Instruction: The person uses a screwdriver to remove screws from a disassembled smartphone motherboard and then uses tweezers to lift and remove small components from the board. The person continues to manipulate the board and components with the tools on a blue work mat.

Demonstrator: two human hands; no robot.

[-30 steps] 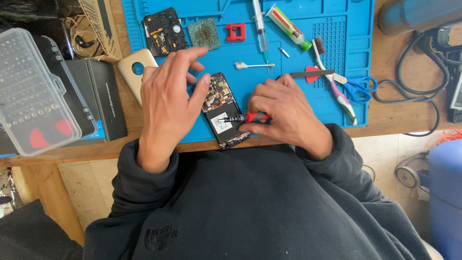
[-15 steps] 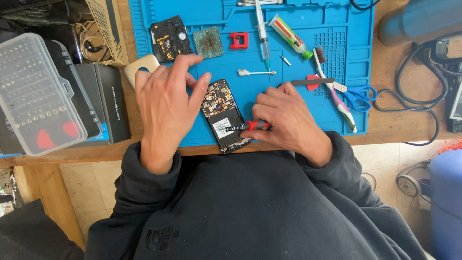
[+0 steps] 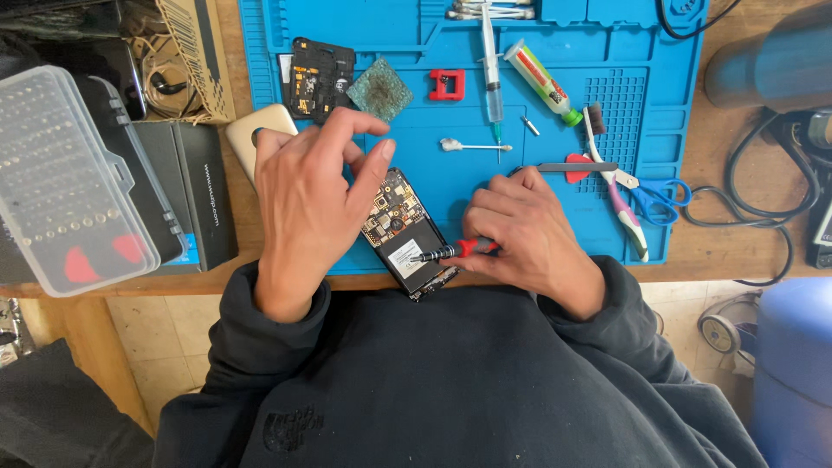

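On the blue mat's near edge, an opened phone [image 3: 403, 232] under two hands.

At its lower part points a small red-handled screwdriver [image 3: 451, 251], with the right hand [image 3: 524, 234] fingers clamped on it; the left hand [image 3: 308, 204] arches over the phone's left side, fingers spread and thumb touching the board. Compared with a moment ago, both hands look almost unmoved. Nearby lie a cotton swab [image 3: 468, 146], a syringe [image 3: 491, 74] and scissors [image 3: 654, 198]; the left hand hides part of a beige cover [image 3: 251, 130].

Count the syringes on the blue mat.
1. The syringe lies upright along the blue mat near its top, left of the green-capped tube. Others may be hidden.
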